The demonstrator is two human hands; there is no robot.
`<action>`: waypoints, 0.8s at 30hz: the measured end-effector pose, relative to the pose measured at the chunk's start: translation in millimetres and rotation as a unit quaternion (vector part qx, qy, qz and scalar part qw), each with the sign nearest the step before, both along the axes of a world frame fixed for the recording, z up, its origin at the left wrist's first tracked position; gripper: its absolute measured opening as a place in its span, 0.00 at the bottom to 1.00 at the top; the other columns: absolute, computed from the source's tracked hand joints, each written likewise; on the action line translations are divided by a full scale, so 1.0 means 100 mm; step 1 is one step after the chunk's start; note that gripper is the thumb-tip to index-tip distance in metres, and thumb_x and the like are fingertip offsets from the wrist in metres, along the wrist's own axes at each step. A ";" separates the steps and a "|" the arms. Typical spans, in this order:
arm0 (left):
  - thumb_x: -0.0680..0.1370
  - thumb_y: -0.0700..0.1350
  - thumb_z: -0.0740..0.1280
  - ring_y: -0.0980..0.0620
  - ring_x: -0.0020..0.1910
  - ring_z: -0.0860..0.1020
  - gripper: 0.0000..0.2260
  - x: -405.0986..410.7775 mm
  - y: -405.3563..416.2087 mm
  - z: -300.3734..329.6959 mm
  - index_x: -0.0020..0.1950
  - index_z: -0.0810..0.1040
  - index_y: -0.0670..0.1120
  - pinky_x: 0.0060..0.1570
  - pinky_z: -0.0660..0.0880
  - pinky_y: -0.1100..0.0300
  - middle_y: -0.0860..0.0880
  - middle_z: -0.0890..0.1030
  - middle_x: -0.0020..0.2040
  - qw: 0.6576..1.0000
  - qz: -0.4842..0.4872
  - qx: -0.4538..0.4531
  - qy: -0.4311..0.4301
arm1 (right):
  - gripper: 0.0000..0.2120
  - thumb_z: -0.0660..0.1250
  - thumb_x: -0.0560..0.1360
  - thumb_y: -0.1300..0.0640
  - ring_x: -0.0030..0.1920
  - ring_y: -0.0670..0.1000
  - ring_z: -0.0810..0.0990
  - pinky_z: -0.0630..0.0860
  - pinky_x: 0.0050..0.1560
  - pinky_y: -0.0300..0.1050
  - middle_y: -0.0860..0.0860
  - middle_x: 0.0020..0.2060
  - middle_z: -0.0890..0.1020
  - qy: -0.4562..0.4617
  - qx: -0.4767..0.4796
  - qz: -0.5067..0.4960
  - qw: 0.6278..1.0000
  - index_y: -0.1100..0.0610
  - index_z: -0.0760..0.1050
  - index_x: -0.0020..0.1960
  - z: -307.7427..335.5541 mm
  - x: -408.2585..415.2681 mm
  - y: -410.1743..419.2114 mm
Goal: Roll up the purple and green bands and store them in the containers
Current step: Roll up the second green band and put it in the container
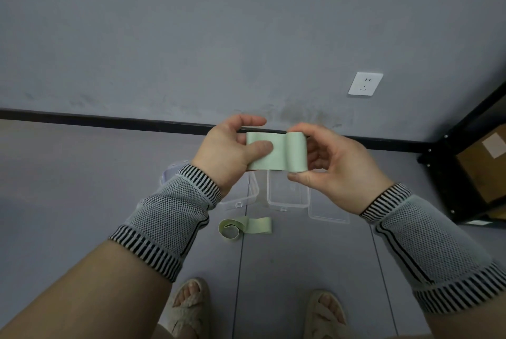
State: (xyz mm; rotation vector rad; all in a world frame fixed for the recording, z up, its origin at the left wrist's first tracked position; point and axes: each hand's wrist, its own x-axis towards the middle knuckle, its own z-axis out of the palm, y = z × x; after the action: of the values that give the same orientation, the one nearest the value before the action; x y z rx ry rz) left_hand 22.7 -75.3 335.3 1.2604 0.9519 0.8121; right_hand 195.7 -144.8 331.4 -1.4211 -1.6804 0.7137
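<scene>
While the left hand (pixel 230 152) pinches the flat end of a green band (pixel 276 151) in the middle of the frame, the right hand (pixel 336 171) curls around its rolled end. Another green band (pixel 245 226) lies lower down on the floor, just below two clear containers (pixel 287 196).

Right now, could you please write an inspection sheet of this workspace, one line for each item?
Surface: grey floor, tile seams visible.
Job's things: green band half rolled, held in the air; second green band loose on floor; two clear containers open; clear lid beside them. Purple band: nothing seen.
Clutter: nothing seen.
Grippers: left hand pinches the flat end; right hand holds the rolled end.
Cables: nothing seen.
Surroundings: wall socket, black shelf with cardboard box.
</scene>
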 end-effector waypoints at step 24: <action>0.76 0.36 0.67 0.55 0.36 0.81 0.11 0.08 -0.10 0.01 0.54 0.74 0.49 0.36 0.79 0.59 0.49 0.84 0.37 0.998 -0.046 0.042 0.018 | 0.27 0.78 0.63 0.57 0.35 0.45 0.76 0.76 0.41 0.39 0.45 0.35 0.76 -0.055 0.041 -0.055 0.996 0.44 0.72 0.58 -0.12 -0.05 0.04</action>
State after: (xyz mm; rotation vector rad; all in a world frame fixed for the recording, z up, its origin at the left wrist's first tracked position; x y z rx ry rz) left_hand 30.4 -85.6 335.9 1.3847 0.8897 0.7668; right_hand 190.3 -140.5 319.7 -1.5059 -1.6801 0.5072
